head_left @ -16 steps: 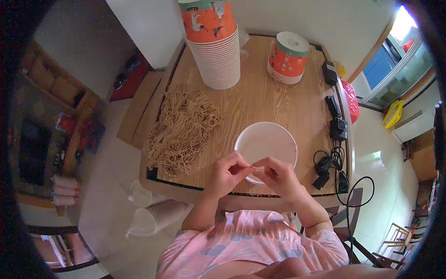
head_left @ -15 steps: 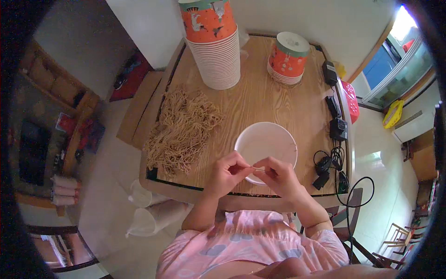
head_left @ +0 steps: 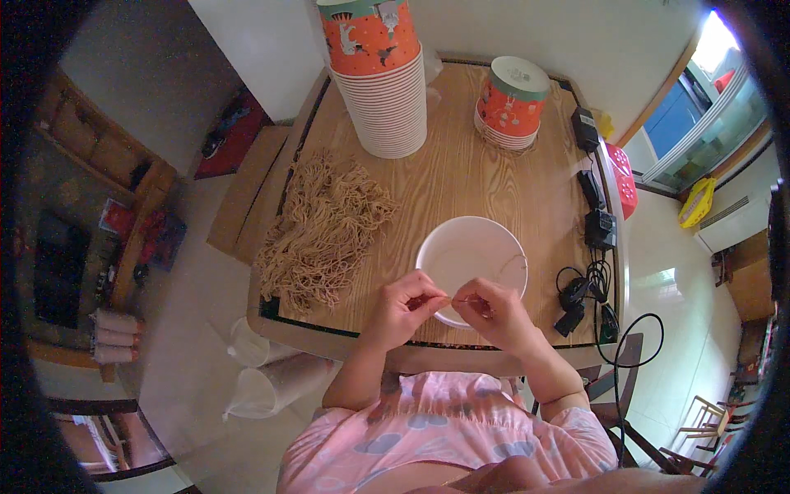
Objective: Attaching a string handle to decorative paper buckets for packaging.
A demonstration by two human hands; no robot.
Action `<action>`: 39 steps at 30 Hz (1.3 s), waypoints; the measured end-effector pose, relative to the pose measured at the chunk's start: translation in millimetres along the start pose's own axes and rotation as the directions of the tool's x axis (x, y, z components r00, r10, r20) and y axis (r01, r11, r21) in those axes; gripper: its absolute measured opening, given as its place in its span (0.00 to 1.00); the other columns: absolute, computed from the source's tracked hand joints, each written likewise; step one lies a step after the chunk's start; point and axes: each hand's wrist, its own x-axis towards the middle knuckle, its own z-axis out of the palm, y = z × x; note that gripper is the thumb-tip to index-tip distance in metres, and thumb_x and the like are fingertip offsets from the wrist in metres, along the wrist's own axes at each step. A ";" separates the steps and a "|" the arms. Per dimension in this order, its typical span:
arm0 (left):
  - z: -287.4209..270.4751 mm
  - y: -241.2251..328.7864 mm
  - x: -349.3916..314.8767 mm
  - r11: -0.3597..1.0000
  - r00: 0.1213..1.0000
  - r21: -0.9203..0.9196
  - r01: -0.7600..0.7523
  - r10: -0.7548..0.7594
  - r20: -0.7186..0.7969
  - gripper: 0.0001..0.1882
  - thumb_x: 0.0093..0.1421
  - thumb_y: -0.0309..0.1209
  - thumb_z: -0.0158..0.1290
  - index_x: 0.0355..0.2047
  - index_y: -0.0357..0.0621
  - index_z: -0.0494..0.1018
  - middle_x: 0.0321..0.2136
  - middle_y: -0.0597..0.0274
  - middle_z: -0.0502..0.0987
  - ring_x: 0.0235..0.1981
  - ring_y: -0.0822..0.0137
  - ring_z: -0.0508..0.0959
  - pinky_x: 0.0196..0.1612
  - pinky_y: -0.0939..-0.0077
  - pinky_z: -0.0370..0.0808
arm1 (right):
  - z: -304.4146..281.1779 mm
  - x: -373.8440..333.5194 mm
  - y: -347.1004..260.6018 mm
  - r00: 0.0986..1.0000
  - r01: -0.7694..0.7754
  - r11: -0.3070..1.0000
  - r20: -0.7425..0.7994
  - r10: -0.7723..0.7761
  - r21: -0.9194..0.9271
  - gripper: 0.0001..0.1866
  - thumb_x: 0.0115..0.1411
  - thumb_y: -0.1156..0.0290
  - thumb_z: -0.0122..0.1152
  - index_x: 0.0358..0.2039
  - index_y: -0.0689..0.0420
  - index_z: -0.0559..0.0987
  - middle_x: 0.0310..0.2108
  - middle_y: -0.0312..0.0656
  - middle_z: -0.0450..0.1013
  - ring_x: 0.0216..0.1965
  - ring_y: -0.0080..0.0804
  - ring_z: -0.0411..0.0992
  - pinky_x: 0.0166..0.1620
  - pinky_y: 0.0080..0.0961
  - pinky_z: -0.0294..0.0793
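Observation:
Both my hands meet over the near rim of a white paper bucket (head_left: 465, 243), which stands upright with its mouth facing up. My left hand (head_left: 405, 303) pinches a short bit of thin cord between thumb and fingertips. Close beside it, the fingers of my right hand (head_left: 491, 308) are pressed together on the same cord. Most of that cord is hidden by my fingers. Another thin strand hangs at the bucket's right inner wall. To the left lies a loose, tangled heap of tan cords (head_left: 325, 230).
Behind stand a tall stack of paper buckets (head_left: 383, 107), white below and orange above, and a shorter upturned orange stack (head_left: 510, 103). Black power adapters (head_left: 600, 229) and coiled cables line the table's right edge. Clear bags (head_left: 271, 387) sit on the floor at left.
My fingertips have shifted slightly on the cord, with the right hand's fingers more closed. The strand at the bucket's right wall shows more inside. The rest stays in place.

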 end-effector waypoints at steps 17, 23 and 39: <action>5.0 7.7 0.3 0.986 0.993 0.141 -0.083 0.070 0.100 0.05 0.59 0.25 0.45 0.27 0.36 0.66 0.22 0.58 0.68 0.24 0.66 0.70 0.29 0.74 0.66 | -4.0 0.6 -13.0 0.994 -0.110 0.994 0.021 0.110 0.009 0.05 0.57 0.71 0.57 0.33 0.57 0.74 0.18 0.40 0.72 0.20 0.21 0.71 0.24 0.22 0.69; 7.2 3.4 -1.3 0.993 1.000 0.121 -0.016 0.013 0.027 0.04 0.58 0.23 0.47 0.27 0.37 0.67 0.22 0.59 0.68 0.23 0.68 0.69 0.26 0.76 0.66 | -1.3 3.1 -17.3 0.995 -0.063 0.998 -0.071 0.064 0.017 0.05 0.55 0.72 0.59 0.32 0.58 0.75 0.19 0.39 0.71 0.19 0.19 0.69 0.22 0.19 0.67; 7.0 -11.7 29.3 0.768 0.847 0.635 -0.085 0.392 -0.360 0.14 0.50 0.27 0.56 0.37 0.39 0.68 0.27 0.58 0.72 0.26 0.56 0.73 0.33 0.64 0.71 | 1.2 4.1 -3.8 0.982 0.105 0.980 -0.141 -0.129 -0.167 0.05 0.50 0.78 0.61 0.28 0.59 0.75 0.20 0.37 0.71 0.15 0.18 0.62 0.19 0.17 0.60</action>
